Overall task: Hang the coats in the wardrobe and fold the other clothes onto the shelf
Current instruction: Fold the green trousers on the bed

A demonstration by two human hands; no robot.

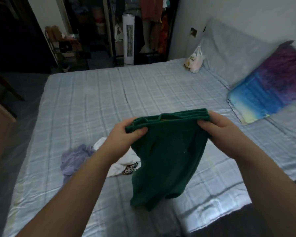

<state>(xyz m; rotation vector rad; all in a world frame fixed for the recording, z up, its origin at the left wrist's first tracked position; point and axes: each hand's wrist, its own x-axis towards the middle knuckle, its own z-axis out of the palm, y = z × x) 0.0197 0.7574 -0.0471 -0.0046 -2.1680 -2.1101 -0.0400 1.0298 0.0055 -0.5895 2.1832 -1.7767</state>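
A dark green garment [167, 159] hangs in the air over the bed, held by its top edge. My left hand [125, 134] pinches the left end of that edge and my right hand [224, 129] pinches the right end. The cloth droops down to the sheet. To the left of it on the bed lie a crumpled lilac garment [73, 159] and a white garment [121, 163] with a black-and-white patterned piece [130, 169] beside it; my left forearm covers part of them. An open wardrobe [152, 23] with hanging clothes stands beyond the bed.
The bed [92, 100] has a pale blue checked sheet. A blue and purple pillow [270, 82] lies at the right, a white plastic bag [195, 62] near the headboard. A white tower fan [128, 41] stands in front of the wardrobe, and a shoe rack [65, 45] at the back left.
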